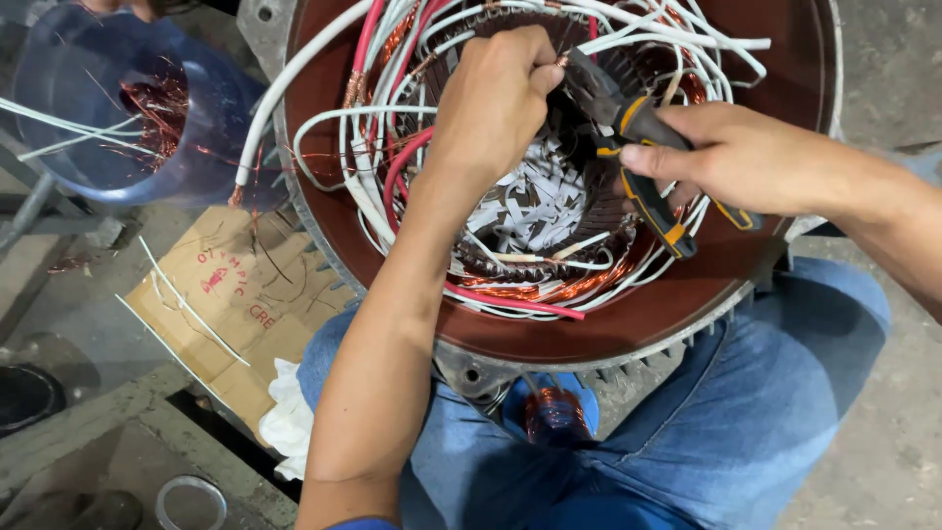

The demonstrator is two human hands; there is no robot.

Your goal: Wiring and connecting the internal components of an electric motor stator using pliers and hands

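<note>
The left hand (496,93) pinches a wire end (561,61) steady, so the pliers (628,137), gripped in the right hand (731,157), can reach it inside the motor stator (687,314).

- A motor repair workshop.
- Opened motor stator (549,324) with copper windings (549,287) and sleeved leads.
- Bare concrete floor (883,432), scrap cardboard (235,304), blue tub (88,108) of wire offcuts.

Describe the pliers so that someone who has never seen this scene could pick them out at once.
Find the big round motor housing packed with white and red wires. Over its right side, the right hand grips the pliers. They are the only tool there, with black and orange handles and dark jaws meeting the left hand.
</note>
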